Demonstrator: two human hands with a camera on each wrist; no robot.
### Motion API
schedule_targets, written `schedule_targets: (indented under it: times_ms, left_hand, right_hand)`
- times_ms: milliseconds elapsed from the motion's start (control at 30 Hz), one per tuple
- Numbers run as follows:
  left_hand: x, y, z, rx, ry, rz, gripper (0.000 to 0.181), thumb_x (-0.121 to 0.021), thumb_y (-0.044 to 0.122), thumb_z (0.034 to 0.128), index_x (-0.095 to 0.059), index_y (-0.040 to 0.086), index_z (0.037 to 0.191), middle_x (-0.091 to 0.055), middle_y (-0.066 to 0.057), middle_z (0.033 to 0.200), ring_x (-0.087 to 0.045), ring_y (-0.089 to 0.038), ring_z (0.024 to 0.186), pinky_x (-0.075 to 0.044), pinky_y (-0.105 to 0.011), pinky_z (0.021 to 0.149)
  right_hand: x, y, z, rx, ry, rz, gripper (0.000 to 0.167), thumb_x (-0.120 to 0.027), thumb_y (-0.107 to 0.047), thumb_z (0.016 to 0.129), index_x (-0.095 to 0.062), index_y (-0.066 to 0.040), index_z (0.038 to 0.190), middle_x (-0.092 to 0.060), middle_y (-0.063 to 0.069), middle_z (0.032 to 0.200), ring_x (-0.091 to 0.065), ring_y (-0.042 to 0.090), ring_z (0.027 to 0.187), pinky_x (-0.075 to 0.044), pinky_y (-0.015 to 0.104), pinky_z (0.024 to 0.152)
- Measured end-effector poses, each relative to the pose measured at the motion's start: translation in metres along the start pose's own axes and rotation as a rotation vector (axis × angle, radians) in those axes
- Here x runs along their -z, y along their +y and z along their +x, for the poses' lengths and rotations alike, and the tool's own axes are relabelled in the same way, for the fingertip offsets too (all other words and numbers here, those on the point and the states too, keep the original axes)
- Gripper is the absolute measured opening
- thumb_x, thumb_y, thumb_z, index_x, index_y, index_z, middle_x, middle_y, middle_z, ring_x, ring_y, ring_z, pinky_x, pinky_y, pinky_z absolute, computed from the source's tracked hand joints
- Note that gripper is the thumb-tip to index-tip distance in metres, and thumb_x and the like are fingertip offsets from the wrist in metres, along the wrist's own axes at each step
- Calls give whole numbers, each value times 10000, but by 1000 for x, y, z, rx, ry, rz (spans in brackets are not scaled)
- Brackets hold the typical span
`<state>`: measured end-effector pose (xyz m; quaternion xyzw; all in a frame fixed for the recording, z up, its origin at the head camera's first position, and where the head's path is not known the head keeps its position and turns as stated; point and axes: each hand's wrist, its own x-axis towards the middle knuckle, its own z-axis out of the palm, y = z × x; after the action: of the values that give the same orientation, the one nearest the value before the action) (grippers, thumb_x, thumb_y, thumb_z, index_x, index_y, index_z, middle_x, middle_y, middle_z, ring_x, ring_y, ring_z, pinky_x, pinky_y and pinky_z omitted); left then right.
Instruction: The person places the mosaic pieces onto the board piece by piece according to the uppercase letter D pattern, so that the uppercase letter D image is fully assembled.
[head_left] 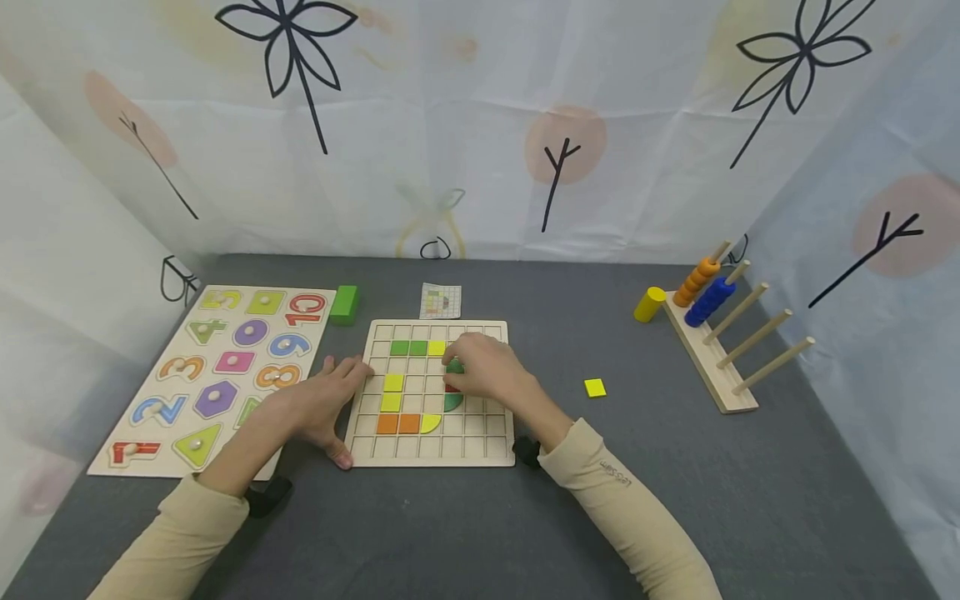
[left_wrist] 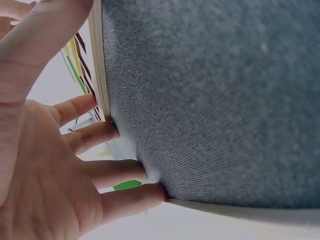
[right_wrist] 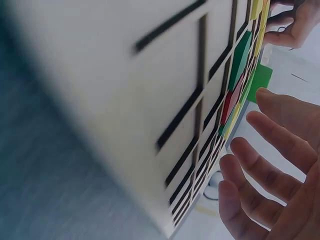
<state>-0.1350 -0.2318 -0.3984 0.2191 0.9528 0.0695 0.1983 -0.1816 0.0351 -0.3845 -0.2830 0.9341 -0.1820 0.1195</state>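
A wooden grid board [head_left: 483, 442] lies on the grey table. Along its left edge rests my left hand [head_left: 318, 407], fingers spread and fairly straight, thumb by the near left corner. Above the board's right half is my right hand [head_left: 487, 367], fingertips at a column holding a green tile [head_left: 454, 365], a partly hidden red tile [right_wrist: 226, 106] and a green rounded tile [head_left: 453, 402]. In the right wrist view the fingers [right_wrist: 267, 172] are loosely bent, with nothing visible between them. Green, yellow and orange tiles [head_left: 408, 424] sit in other squares.
A small pattern card [head_left: 440, 301] lies behind the board, a yellow square tile [head_left: 595, 387] to its right. Left are a number puzzle [head_left: 168, 346] and green block [head_left: 345, 305]. A peg stand [head_left: 738, 400] with orange and blue beads and a yellow cylinder [head_left: 649, 304] stand right.
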Motion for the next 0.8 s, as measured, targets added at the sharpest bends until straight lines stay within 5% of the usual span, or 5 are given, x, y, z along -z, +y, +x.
schedule_targets:
  times_ms: [433,800]
  left_hand:
    - [-2,-2,-1,-26,12,-1,1332,-966,621,462,-346,4,1466,-371,-285,1520,-276,-730,1381,-356,-737,1097]
    - [-3,-3,-1,-26,22,-1,1328,-971,615,455,-348,13,1461,-377,-281,1517,-305,-727,1368,-371,-729,1092]
  right_hand:
    - [20,43,-42,-87,42,-47,245,-742,-221,934,-776,-129,1158,-744,57,1116,-683,197,901,-537,327,660]
    - [35,77,-83,-126,57,-128,300,-769,-212,920,-750,-84,1190,-695,91,1079,-672,243,982,-578,412,798]
